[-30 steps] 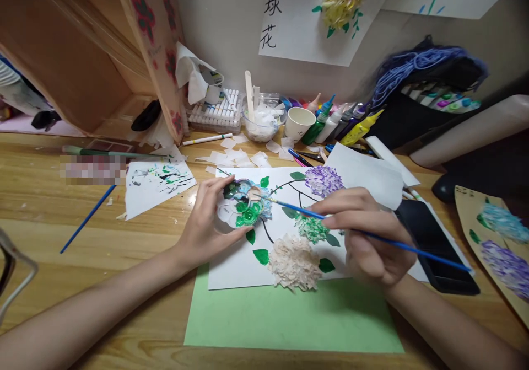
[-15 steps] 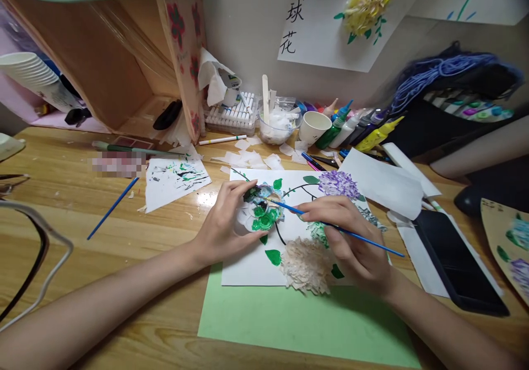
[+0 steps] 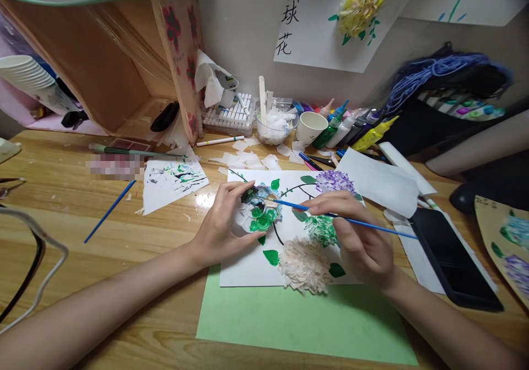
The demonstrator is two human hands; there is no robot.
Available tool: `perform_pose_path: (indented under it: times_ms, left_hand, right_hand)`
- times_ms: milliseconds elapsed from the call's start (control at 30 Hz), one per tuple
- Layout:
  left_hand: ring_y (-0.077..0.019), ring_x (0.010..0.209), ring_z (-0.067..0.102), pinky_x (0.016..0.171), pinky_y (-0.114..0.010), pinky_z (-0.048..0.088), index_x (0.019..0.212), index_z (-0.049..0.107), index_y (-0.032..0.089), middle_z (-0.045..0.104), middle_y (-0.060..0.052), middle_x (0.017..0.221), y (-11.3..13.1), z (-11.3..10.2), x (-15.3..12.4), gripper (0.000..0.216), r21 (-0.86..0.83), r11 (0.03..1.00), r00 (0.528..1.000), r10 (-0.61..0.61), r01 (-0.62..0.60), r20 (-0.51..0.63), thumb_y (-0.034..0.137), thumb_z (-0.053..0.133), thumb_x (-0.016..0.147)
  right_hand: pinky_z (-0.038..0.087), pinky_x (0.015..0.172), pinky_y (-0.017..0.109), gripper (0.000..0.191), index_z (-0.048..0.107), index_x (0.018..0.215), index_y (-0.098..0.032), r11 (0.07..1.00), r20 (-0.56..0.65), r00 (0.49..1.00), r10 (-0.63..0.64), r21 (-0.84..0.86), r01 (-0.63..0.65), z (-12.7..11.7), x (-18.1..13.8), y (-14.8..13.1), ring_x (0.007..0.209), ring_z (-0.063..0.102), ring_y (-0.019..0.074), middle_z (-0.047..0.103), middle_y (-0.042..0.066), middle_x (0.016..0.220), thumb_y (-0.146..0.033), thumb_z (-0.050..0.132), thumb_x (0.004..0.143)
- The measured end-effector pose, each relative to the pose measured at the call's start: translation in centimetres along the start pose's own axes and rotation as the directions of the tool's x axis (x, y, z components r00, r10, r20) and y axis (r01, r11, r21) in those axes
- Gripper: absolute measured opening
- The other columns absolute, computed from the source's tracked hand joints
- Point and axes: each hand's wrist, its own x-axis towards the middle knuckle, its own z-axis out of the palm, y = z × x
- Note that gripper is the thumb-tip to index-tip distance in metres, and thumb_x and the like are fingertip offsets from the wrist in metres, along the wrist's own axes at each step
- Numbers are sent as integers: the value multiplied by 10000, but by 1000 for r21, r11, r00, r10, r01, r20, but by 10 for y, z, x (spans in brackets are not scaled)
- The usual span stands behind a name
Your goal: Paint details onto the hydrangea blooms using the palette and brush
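My left hand (image 3: 219, 224) curls round a small round paint palette (image 3: 258, 213) smeared with green, blue and black, steadying it on the white sheet (image 3: 243, 265). My right hand (image 3: 361, 240) pinches a thin blue paintbrush (image 3: 372, 225); its tip rests in the palette near the top. The sheet carries painted green leaves and stems, a purple paper flower (image 3: 334, 182), a green flower (image 3: 322, 228) partly behind my right fingers, and a cream flower (image 3: 303, 265). A green sheet (image 3: 297, 320) lies beneath.
A second blue brush (image 3: 109, 211) and a paint-stained scrap (image 3: 173, 178) lie to the left. Behind stand a marker box (image 3: 227, 117), a bowl of paper bits (image 3: 275, 127), a paper cup (image 3: 311, 127) and paint bottles (image 3: 351, 127). A black phone (image 3: 454, 259) lies right. Glasses (image 3: 25, 265) sit left.
The view swung left, then settled. My right hand keeps working the brush tip in the palette, its handle now lying flatter; my left hand stays on the palette.
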Motion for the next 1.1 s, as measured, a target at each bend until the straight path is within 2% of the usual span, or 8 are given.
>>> perform_pose_path:
  times_ms: [100,200,300,433,567,767,1100]
  left_hand:
    - [-267,1158,475,962,-469,470,1398,321,224,484,-131,1248,0,-1,0,789,5,1000,1000,0,0,3,320,744,739]
    - [-266,1143,482,947,-464,477,1396,333,226,492,-128,1237,0,-3,1,781,31,999,1000,-7,7,-2,322,746,740]
    - [-267,1126,487,930,-463,484,1394,340,236,498,-124,1221,1,-3,2,780,59,998,1000,-4,4,-11,313,751,736]
    - [-265,1120,489,921,-456,485,1391,343,251,503,-116,1215,1,-3,4,779,91,996,1000,15,-13,-20,304,755,732]
    - [-265,1114,492,926,-457,476,1390,347,241,507,-112,1210,1,-2,4,779,125,992,1000,23,-20,-22,310,756,730]
    - [-267,1114,496,933,-444,467,1380,363,224,511,-111,1190,2,-3,5,772,143,989,999,27,-23,-25,301,760,723]
    - [-262,1118,493,933,-431,469,1388,354,227,510,-106,1198,1,-3,4,778,132,991,999,29,-26,-20,294,758,726]
  right_hand:
    - [530,729,366,207,638,961,-259,988,-137,983,124,104,-110,-4,5,5,865,639,208,676,56,898,-218,435,944]
    - [519,628,334,161,632,883,-254,959,-282,924,259,186,-212,-15,11,19,753,639,186,642,45,833,-231,479,929]
    - [507,644,325,129,620,871,-243,966,-371,892,257,62,-253,-32,16,42,763,629,182,628,33,837,-226,497,905]
    - [485,686,333,137,608,793,-220,951,-269,943,196,-184,-250,-44,15,64,751,610,181,623,15,773,-194,496,867]
    - [479,705,340,134,600,776,-217,937,-169,980,106,-312,-156,-37,13,63,748,599,182,632,15,753,-157,497,837]
    - [485,682,333,146,591,802,-227,942,-93,996,-2,-334,-30,-27,13,55,740,593,185,637,11,724,-124,489,818]
    - [481,687,326,150,590,797,-216,938,-72,997,-6,-345,-19,-28,13,54,730,588,178,637,16,730,-105,491,814]
